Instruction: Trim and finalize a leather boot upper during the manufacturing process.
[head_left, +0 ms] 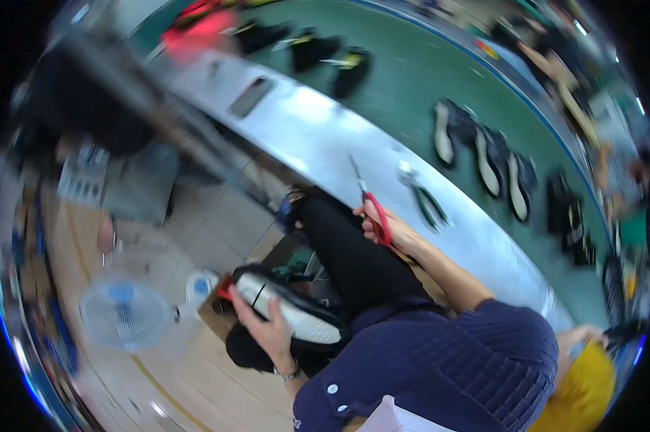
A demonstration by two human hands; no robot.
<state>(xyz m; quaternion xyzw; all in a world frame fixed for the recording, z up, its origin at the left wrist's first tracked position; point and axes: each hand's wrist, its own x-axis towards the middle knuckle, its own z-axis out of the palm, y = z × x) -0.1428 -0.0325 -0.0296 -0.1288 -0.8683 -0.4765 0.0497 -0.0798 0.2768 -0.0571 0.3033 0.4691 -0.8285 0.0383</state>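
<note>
My left hand (269, 333) grips a dark shoe (296, 315) with its off-white sole turned up, held over my lap. The thumb and fingers press on the sole and its edge. A bit of red shows at one end of the shoe, partly hidden. In my right hand (391, 229) is a pair of red-handled scissors (369, 198), its slim metal blades pointing away over the edge of the metal bench (476, 241). Pincers with green handles (427, 201) lie on that bench, just right of my right hand. A dark phone (251, 96) rests farther along it.
Beyond the bench runs a green conveyor belt (404, 108) carrying several dark shoes (488, 162), some with pale soles showing. A fan (125, 314) stands on the floor at left. Blurred machinery (116, 108) is at upper left. A person in yellow (580, 389) sits at my right.
</note>
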